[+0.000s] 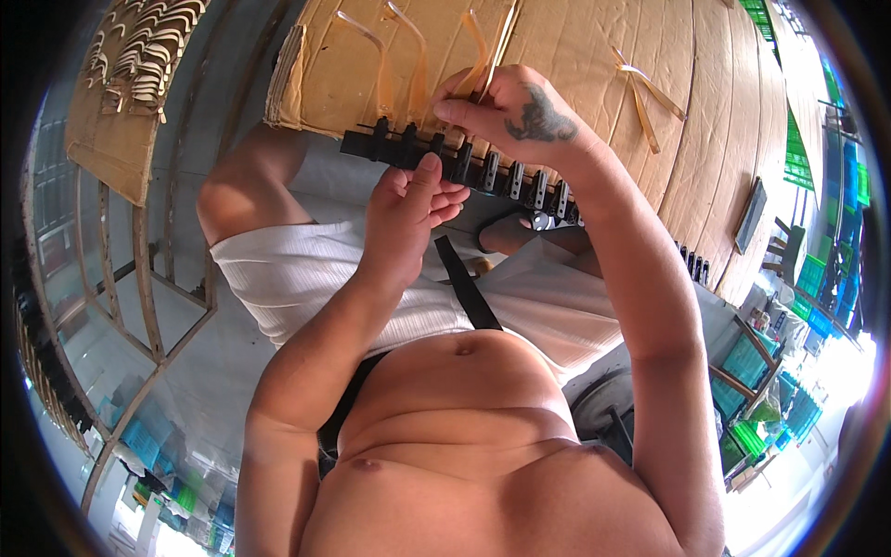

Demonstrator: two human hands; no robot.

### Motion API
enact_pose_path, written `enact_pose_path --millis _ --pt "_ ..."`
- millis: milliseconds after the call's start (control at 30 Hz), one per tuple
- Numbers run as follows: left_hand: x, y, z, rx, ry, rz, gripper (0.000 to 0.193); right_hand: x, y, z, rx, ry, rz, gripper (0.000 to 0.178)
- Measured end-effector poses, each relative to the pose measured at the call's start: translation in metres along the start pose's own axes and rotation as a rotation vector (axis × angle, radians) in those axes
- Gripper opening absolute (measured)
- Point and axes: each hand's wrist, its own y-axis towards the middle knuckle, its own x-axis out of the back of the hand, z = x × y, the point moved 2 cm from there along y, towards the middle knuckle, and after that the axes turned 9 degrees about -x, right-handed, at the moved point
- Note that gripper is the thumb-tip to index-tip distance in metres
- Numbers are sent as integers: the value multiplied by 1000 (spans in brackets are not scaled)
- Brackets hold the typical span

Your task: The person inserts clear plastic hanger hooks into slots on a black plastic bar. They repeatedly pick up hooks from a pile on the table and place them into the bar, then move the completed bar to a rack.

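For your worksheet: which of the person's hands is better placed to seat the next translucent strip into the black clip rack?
Right hand: it already pinches a strip above the clip rack; the left hand steadies it.

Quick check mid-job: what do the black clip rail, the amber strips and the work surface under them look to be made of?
Black clip rail: probably moulded plastic, matte, with repeated identical clips; metal parts cannot be ruled out.
Amber strips: likely clear tinted plastic, glossy; the surface shows through them.
Work surface: corrugated cardboard, dull brown, with ribbed lines and a frayed layered edge.
The right hand pinches a strip; the left hand steadies the rail.
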Motion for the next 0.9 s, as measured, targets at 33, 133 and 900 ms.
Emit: enact_pose_path --millis 33,133,900 --pt "0 0 0 3 -1 -11 37 0 -1 3 -7 1 -1 21" --pt "3 1 3 4 -6 -19 35 3 -2 13 -33 -43 44 20" --pt "-5 -7 0 39 -29 23 41 10 -23 -10 -181 316 2 17"
